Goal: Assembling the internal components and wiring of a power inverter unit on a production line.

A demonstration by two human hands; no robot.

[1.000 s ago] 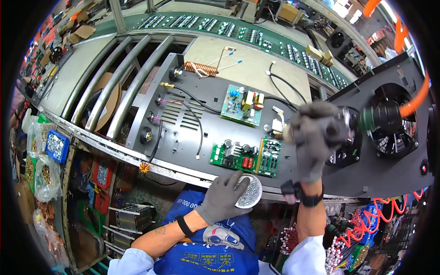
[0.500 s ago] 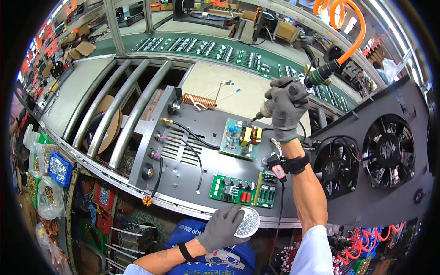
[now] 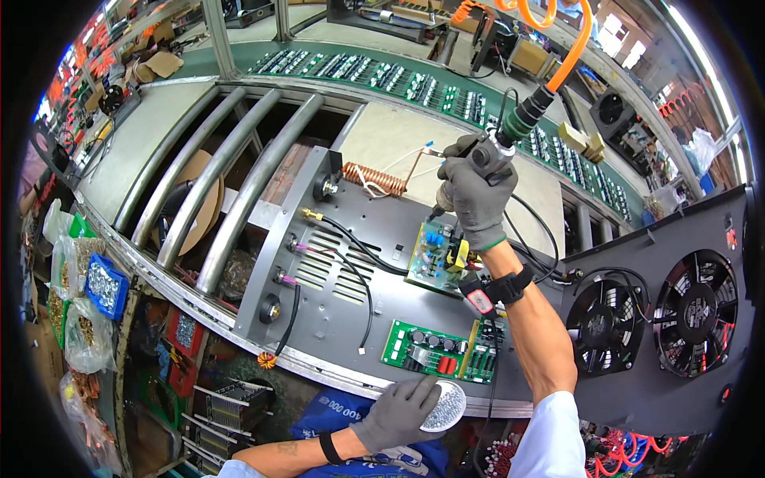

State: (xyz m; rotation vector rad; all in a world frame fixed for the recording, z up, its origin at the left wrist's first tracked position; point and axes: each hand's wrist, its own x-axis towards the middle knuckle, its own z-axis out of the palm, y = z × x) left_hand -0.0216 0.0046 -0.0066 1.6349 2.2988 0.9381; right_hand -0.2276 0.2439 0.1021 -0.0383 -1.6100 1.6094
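Observation:
In my right hand (image 3: 480, 203) is a power screwdriver (image 3: 492, 153), gripped in a grey glove and hung from an orange coiled hose. Its tip points down at the far left corner of a green circuit board (image 3: 422, 269) carrying blue and yellow parts; contact there is too small to tell. My wrist partly covers that board's right side. Below, my gloved left hand (image 3: 396, 418) holds a round white dish (image 3: 464, 398) of small silver screws (image 3: 445, 407) at the near edge of a grey metal chassis (image 3: 319, 319). A second green board (image 3: 404, 334) lies nearer on the chassis.
Black fans (image 3: 696, 312) sit in an upright panel at the right. Metal rollers (image 3: 259, 187) and a copper coil (image 3: 374, 178) lie left and behind. Rows of small circuit boards (image 3: 382, 77) line the far green belt. A blue screw bin (image 3: 105, 287) stands at left.
The whole view has shifted, moving the chassis rightward in the picture. My right hand has carried the screwdriver's tip left along the board's far edge. My left hand still holds the dish.

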